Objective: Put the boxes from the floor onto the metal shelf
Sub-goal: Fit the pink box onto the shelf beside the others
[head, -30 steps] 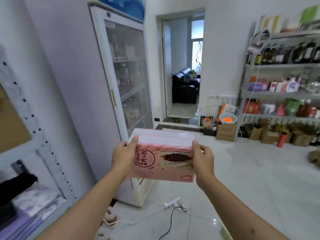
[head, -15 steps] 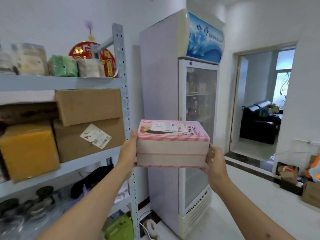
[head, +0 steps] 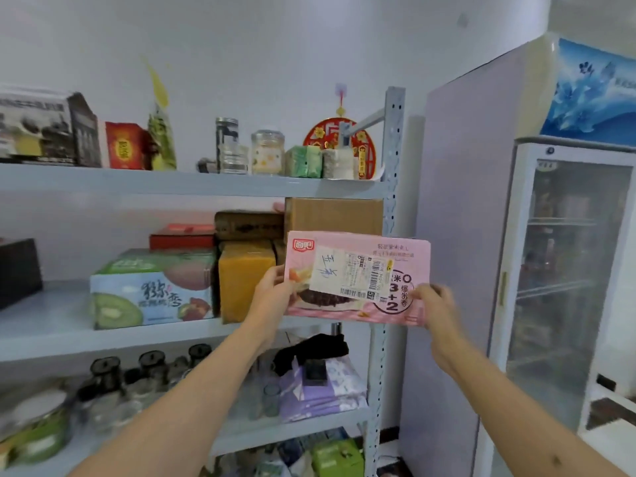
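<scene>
Nearest, both bare forearms reach up from the bottom edge of the view toward a pink box. The left hand grips the box's left end, thumb on its printed face and the other fingers hidden behind it. The right hand pinches the lower right corner, fingers curled over the edge. The box is held in the air with its broad face toward the camera, a white label stuck across it, just in front of the right end of the metal shelf, level with the middle tier and overlapping the right upright post. Behind the box on that tier stand a yellow box, brown cartons and a green fruit carton. Farther up, jars and small packets line the top tier near its right end. To the right of the post stands a glass-door fridge.
</scene>
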